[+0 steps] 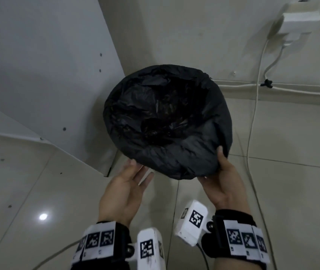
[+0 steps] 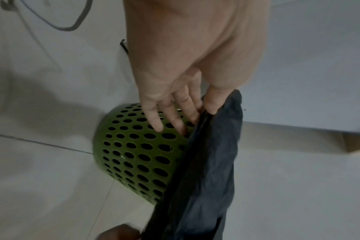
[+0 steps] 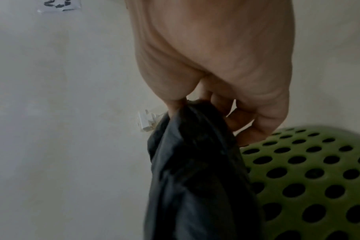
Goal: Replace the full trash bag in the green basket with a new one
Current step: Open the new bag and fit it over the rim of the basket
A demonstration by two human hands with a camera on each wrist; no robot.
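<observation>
A black trash bag [image 1: 167, 117] lines the basket, and its edge is folded down over the rim, so the head view shows no green. The green perforated basket [image 2: 134, 154] stands on the floor tiles and also fills the lower right of the right wrist view [image 3: 308, 178]. My left hand [image 1: 139, 168] is open, palm up, at the bag's near-left edge. Its straight fingers [image 2: 166, 120] lie against the basket wall under the fold, and its thumb touches the bag's hem [image 2: 212, 162]. My right hand [image 1: 213, 164] pinches the folded hem [image 3: 195, 170] at the near-right side, fingers curled.
A white cabinet panel [image 1: 48, 75] stands close on the left of the basket. A white plug adapter [image 1: 299, 18] sits on the wall at upper right, and its cable [image 1: 252, 117] runs down the wall and over the tiled floor [image 1: 38, 191] to the right.
</observation>
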